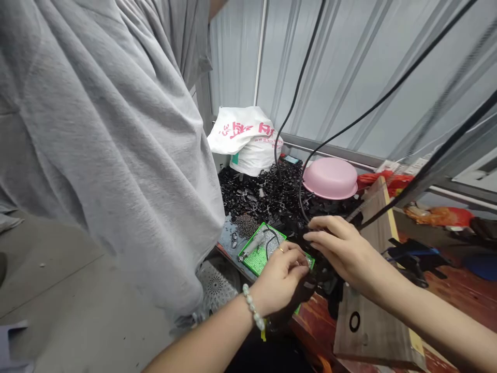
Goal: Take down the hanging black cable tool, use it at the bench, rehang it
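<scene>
My left hand (282,272), with a beaded bracelet at the wrist, has its fingers bent together over the right end of a green tray (254,261). What its fingertips hold, if anything, is hidden. The tray carries small shiny pieces and a grey pen-like tool (252,245) with a thin black cable. To the right, my right hand (341,251) hovers by the heap of black parts (267,199), fingers spread and nothing visible between them. A pile of small round metal pieces (246,226) lies behind the tray.
A person in a grey shirt (128,129) stands close on the left. White sacks (252,142) and a pink basin (331,177) are at the back. Black cables (368,111) hang across the right side. A wooden board (373,326) stands at the lower right.
</scene>
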Demonstrator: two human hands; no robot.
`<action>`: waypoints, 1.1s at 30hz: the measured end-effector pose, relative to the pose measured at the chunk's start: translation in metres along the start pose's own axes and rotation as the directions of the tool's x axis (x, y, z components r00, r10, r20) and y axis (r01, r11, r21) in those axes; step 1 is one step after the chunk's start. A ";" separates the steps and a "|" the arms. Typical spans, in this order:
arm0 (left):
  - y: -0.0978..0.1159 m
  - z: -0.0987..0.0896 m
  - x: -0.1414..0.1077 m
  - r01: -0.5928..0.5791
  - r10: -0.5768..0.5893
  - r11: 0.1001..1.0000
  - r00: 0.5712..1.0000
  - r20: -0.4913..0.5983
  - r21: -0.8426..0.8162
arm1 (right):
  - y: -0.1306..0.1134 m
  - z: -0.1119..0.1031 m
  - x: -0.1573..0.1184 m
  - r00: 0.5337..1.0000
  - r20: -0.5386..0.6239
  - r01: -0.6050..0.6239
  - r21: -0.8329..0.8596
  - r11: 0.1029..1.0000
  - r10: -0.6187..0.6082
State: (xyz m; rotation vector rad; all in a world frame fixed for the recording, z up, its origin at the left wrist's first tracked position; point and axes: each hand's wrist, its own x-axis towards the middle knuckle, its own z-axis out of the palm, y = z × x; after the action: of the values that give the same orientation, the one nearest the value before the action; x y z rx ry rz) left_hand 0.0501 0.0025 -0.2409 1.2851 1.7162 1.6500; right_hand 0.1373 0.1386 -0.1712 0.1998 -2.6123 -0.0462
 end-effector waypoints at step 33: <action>-0.022 -0.044 -0.127 0.289 -0.313 0.941 0.942 -0.123 -0.177 | -0.041 0.156 0.021 0.639 0.176 -0.626 0.685 0.373 0.749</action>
State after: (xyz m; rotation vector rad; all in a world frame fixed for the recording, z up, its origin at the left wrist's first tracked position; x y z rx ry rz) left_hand 0.0678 -0.1231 -0.2885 0.7965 1.7274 1.6906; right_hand 0.0471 0.0936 -0.2990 -0.6544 -2.1809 1.2382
